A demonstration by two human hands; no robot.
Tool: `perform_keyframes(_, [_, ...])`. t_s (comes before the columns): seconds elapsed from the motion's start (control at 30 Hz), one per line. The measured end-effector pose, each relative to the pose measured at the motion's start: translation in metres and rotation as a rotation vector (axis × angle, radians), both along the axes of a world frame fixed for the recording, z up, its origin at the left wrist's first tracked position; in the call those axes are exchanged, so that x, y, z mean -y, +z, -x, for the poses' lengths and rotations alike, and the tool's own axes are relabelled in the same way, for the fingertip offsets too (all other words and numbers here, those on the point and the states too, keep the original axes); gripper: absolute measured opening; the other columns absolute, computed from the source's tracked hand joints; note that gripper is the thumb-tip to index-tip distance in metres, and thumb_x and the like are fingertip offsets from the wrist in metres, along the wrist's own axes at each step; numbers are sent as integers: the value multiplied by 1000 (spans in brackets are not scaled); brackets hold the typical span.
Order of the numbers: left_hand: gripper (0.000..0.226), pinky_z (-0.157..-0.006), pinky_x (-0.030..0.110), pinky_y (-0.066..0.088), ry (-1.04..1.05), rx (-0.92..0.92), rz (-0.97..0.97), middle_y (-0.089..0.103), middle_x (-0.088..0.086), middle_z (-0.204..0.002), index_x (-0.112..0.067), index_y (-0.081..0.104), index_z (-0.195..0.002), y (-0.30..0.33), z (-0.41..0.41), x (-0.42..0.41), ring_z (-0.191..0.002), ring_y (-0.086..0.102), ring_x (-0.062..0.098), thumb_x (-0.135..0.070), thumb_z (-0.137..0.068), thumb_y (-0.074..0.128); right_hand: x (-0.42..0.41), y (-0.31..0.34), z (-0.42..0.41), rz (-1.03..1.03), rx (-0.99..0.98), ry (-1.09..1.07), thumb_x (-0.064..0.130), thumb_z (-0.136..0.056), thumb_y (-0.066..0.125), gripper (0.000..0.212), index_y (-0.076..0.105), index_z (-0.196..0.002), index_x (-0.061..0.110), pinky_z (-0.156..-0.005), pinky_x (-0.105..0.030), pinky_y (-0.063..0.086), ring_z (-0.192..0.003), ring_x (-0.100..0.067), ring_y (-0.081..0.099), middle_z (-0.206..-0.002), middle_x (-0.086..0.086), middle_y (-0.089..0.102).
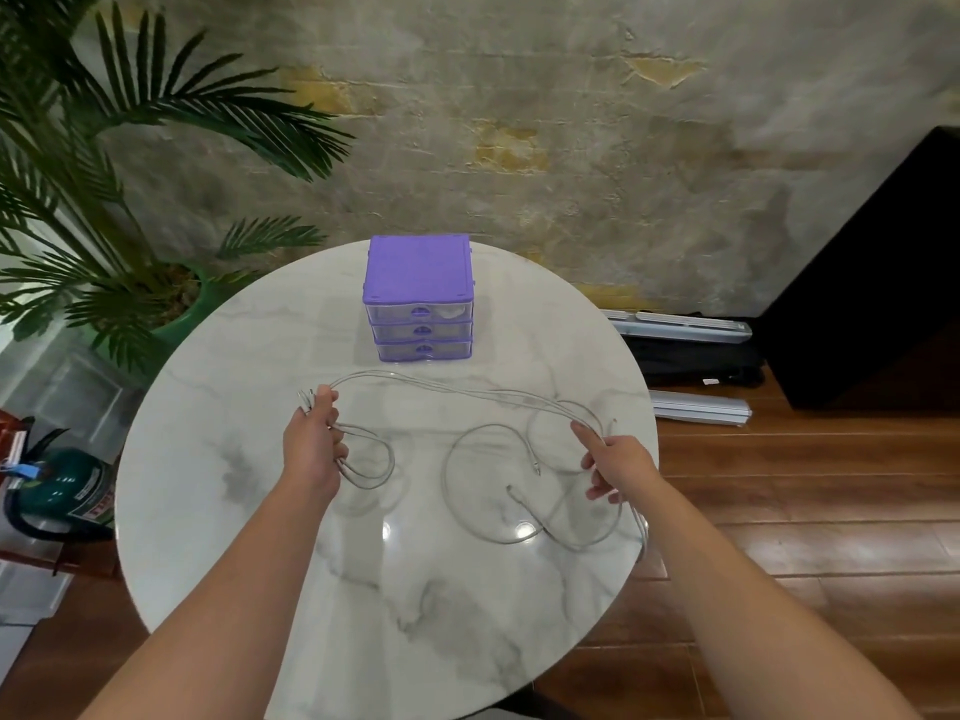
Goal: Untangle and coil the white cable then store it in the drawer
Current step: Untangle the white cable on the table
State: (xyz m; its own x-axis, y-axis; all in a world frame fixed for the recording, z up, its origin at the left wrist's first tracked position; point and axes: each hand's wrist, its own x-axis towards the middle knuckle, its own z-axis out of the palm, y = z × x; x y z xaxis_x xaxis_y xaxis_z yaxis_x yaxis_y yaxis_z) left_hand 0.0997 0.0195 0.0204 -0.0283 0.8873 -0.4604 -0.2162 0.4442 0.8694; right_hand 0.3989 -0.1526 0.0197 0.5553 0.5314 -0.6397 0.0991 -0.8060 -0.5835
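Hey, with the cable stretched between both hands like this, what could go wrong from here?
Loose loops of the cable cross each other on the table; pulling the hands apart may tighten them into a knot. A strand by the right hand hangs over the table edge and might drag more off. The drawers look shut, and both hands, including the left hand, are busy.

The round marble table (218,511) lies bare along its near edge and far left, so a hand could pass there; its middle and right are crossed by the white cable (467,392), stretched between the left hand (311,449) and right hand (618,465), with loose loops lying near the right rim. The purple three-drawer organiser (420,298) stands at the far edge, all drawers closed; a strip of bare tabletop separates its front from the cable; palm fronds (156,111) overhang the far left.
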Motion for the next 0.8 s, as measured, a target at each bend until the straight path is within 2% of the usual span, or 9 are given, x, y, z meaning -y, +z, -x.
perform_keyframes(0.07, [20, -34, 16, 19, 6, 4, 5, 33, -7, -67, -20, 56, -87, -1, 1, -1, -35, 22, 3, -35, -100, 51, 6, 5, -4, 62, 2, 54, 63, -88, 54, 57, 61, -89, 6, -48, -23, 47, -49, -19, 59, -71, -6, 60])
perform_keyframes(0.13, [21, -34, 16, 19, 19, 8, -3, 32, -7, -67, -21, 55, -86, -1, 2, -4, -35, 22, 3, -35, -100, 51, 9, 8, -10, 41, -22, 148, 42, -95, 55, 37, 61, -104, 7, -51, -23, 46, -61, -16, 54, -86, -6, 58])
perform_keyframes(0.2, [21, -34, 16, 19, 33, 19, -12, 32, -7, -67, -21, 54, -85, -1, 4, -7, -35, 22, 3, -35, -100, 51, 14, 9, -17, -46, -50, 192, 16, -98, 49, 20, 63, -111, 9, -54, -21, 43, -63, -14, 47, -85, -2, 54])
perform_keyframes(0.27, [21, -33, 16, 18, 39, 34, -23, 31, -7, -66, -21, 53, -85, 0, 5, -10, -35, 22, 3, -36, -100, 51, 21, 8, -25, -168, -63, 144, 9, -99, 46, 24, 65, -114, 11, -56, -21, 45, -61, -14, 47, -79, 1, 55])
perform_keyframes(0.4, [21, -34, 16, 18, 19, 47, -43, 29, -8, -64, -22, 53, -86, 1, 1, -11, -35, 21, 3, -37, -100, 51, 32, 11, -32, -279, -102, 43, 31, -100, 52, 21, 61, -118, 32, -63, -32, 49, -58, -18, 60, -68, -4, 56])
perform_keyframes(0.5, [21, -34, 16, 18, 10, 64, -42, 30, -9, -62, -21, 53, -86, 1, -5, -7, -35, 20, 3, -37, -100, 51, 32, 15, -36, -282, -100, 0, 36, -99, 52, 24, 62, -115, 20, -56, -33, 52, -50, -16, 48, -68, -3, 45])
perform_keyframes(0.6, [21, -34, 16, 18, 0, 84, -39, 30, -11, -58, -22, 53, -86, 2, -11, -2, -35, 20, 3, -37, -100, 50, 30, 25, -44, -258, 39, 55, 39, -99, 49, 31, 66, -104, 13, -53, -28, 39, -57, -15, 40, -77, -4, 47])
perform_keyframes(0.7, [21, -33, 16, 18, -14, 82, -28, 29, -11, -58, -22, 52, -86, 1, -14, 0, -35, 20, 3, -37, -100, 50, 34, 26, -52, -242, 137, 150, 40, -98, 52, 31, 72, -103, 18, -66, -31, 40, -89, -28, 61, -103, -17, 65])
perform_keyframes(0.8, [20, -32, 15, 20, -29, 55, -14, 29, -10, -63, -23, 53, -87, -1, -14, 2, -34, 21, 3, -37, -100, 51, 40, 19, -56, -181, 169, 171, 43, -94, 57, 28, 76, -99, 23, -84, -47, 48, -109, -40, 57, -114, -23, 65])
